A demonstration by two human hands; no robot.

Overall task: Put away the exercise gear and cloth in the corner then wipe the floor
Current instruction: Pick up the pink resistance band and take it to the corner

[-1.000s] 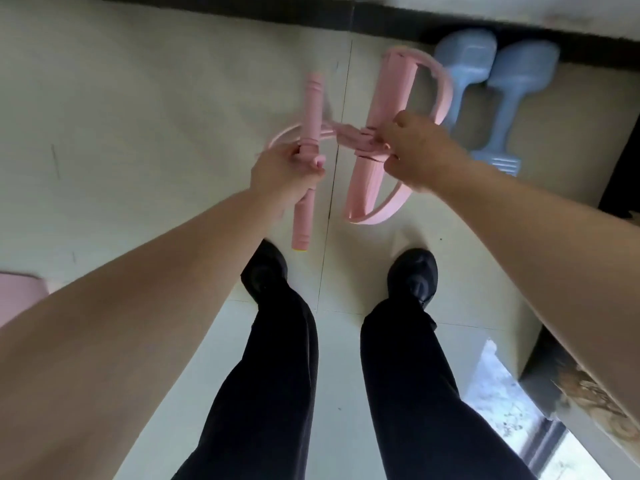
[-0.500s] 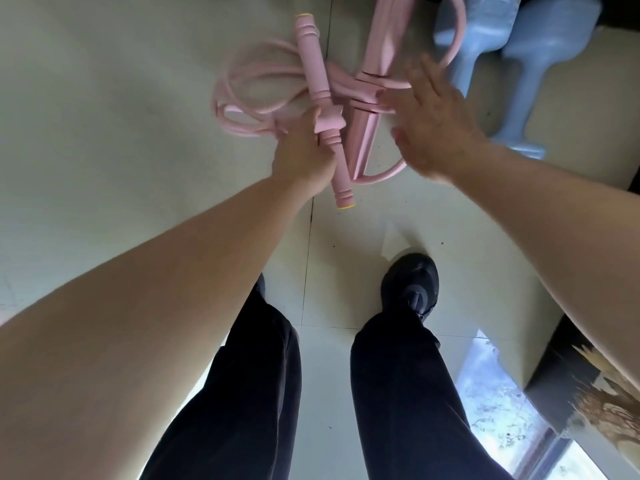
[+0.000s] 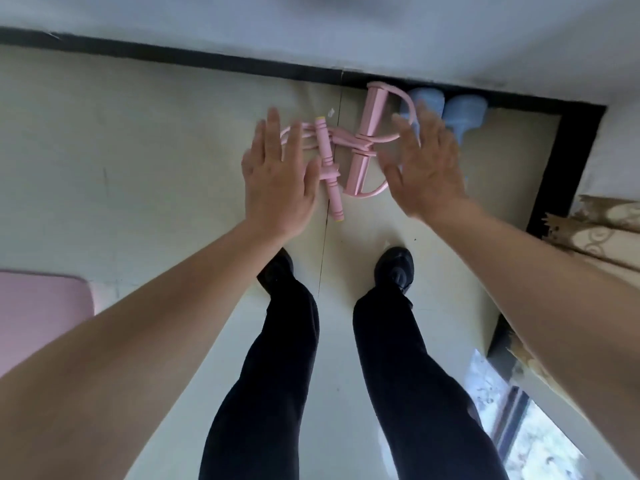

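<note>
Near the upper centre of the frame, one pink pull-rope trainer (image 3: 349, 147) is seen lying on the floor (image 3: 145, 140), with two blue dumbbells (image 3: 457, 116) just right of it by the baseboard (image 3: 207, 62). Both hands, left (image 3: 277, 181) and right (image 3: 427, 168), are spread flat above it, nothing gripped. One pink mat (image 3: 38, 306) is seen at lower left.

The floor (image 3: 138, 168) is of pale beige tiles, with a thin joint running down the middle of the frame. A black skirting board (image 3: 207, 62) follows the grey-white wall (image 3: 311, 26) across the top and turns down at the upper right. At the right edge hangs a curtain (image 3: 602, 233) — beige with a curled pattern. Black trousers (image 3: 284, 358) and black shoes (image 3: 396, 268) stand at the centre. A bright window (image 3: 540, 441) shows at the lower right.
</note>
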